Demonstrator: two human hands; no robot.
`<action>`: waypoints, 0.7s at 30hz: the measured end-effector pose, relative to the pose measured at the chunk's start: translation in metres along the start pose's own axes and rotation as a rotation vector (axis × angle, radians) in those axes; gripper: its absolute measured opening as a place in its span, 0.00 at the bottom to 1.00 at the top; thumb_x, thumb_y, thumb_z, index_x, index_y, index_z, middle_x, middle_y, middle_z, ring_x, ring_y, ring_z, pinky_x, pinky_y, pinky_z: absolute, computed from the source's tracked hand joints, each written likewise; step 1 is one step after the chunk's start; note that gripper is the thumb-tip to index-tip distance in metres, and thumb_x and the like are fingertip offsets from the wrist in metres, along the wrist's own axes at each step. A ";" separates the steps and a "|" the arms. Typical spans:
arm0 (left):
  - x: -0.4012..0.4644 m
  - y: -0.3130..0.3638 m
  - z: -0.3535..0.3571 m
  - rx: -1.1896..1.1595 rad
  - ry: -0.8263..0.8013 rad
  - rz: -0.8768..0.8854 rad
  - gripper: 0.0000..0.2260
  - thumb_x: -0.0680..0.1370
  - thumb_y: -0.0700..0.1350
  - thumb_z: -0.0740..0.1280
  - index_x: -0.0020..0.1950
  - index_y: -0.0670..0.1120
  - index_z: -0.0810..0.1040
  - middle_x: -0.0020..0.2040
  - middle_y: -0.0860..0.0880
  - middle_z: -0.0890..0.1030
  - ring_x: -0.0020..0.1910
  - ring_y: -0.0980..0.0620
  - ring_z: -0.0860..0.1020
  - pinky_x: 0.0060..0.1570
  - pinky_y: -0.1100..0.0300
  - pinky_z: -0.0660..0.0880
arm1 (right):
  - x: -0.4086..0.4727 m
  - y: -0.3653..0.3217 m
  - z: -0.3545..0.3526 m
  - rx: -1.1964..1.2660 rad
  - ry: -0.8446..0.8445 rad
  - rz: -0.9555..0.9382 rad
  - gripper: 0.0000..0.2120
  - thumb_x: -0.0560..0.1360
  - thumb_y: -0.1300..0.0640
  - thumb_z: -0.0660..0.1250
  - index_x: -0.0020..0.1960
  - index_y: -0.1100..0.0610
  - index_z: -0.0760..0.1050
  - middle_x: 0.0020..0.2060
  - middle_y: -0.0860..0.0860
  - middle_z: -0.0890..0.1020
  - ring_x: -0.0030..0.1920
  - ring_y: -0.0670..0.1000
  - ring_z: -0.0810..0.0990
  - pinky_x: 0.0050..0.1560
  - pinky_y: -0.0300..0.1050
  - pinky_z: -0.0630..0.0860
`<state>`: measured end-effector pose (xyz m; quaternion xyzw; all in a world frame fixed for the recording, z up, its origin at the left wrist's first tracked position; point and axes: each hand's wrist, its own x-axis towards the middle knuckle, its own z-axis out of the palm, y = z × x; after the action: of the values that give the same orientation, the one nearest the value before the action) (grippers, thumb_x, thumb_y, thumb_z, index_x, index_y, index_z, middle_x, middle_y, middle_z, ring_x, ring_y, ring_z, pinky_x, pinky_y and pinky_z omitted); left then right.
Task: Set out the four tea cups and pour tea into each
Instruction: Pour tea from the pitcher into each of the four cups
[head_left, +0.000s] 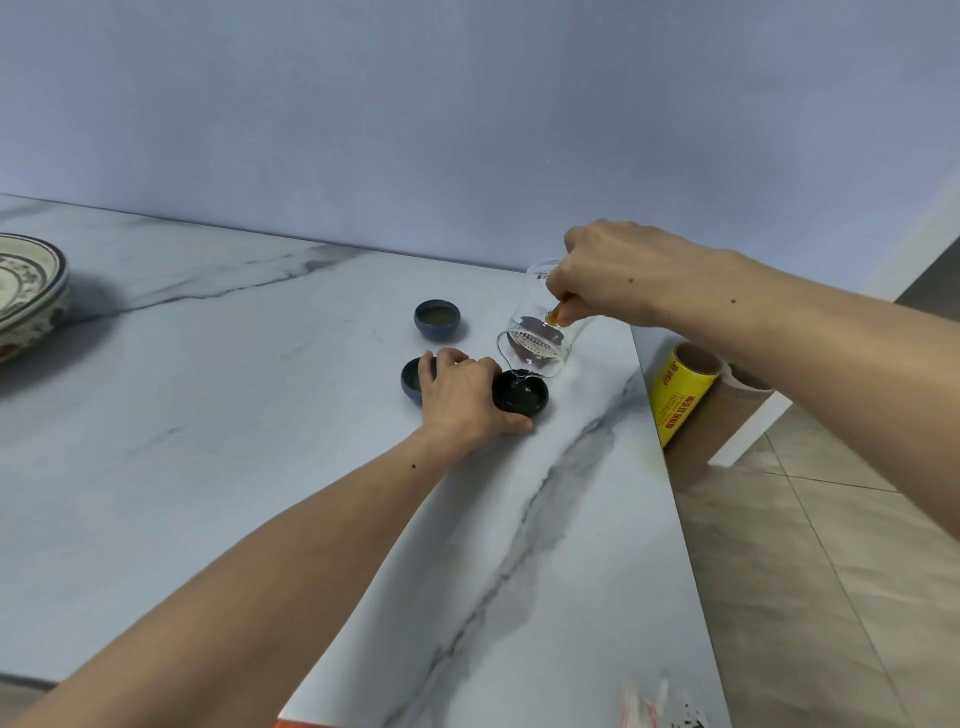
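My right hand grips a clear glass teapot by its amber handle and tilts it steeply, spout down. A thin stream runs from the spout into a black tea cup. My left hand rests on the table, its fingers closed around the left side of that black cup. Behind my left hand a dark blue cup is partly hidden. Farther back stands another blue cup with pale tea in it. Only three cups are in sight.
The white marble table ends in an edge close to the right of the cups. Past that edge lie a yellow roll of wrap and a cardboard tube above a tiled floor. Patterned stacked plates sit at far left.
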<state>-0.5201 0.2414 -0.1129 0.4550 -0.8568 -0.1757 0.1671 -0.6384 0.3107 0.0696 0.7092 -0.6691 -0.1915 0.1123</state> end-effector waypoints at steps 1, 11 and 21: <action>0.000 0.000 0.000 -0.002 0.001 -0.001 0.32 0.57 0.66 0.74 0.55 0.50 0.79 0.53 0.45 0.79 0.65 0.44 0.66 0.70 0.46 0.53 | 0.000 -0.001 0.000 -0.004 0.003 -0.003 0.14 0.77 0.49 0.65 0.51 0.60 0.77 0.42 0.55 0.70 0.41 0.57 0.70 0.37 0.47 0.67; -0.002 0.000 0.002 -0.056 0.007 -0.025 0.32 0.57 0.65 0.75 0.56 0.51 0.79 0.54 0.47 0.80 0.65 0.44 0.66 0.70 0.47 0.54 | -0.005 -0.005 0.001 -0.029 0.040 -0.019 0.14 0.76 0.49 0.66 0.50 0.61 0.77 0.42 0.56 0.68 0.43 0.58 0.70 0.37 0.48 0.68; -0.002 0.000 0.001 -0.041 0.003 -0.024 0.31 0.58 0.65 0.75 0.57 0.51 0.78 0.53 0.46 0.80 0.64 0.44 0.67 0.70 0.47 0.54 | -0.011 -0.004 -0.001 -0.033 0.089 -0.041 0.13 0.75 0.50 0.67 0.49 0.61 0.75 0.41 0.56 0.68 0.43 0.56 0.69 0.36 0.48 0.68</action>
<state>-0.5199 0.2435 -0.1140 0.4619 -0.8474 -0.1945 0.1756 -0.6349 0.3220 0.0704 0.7286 -0.6456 -0.1732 0.1498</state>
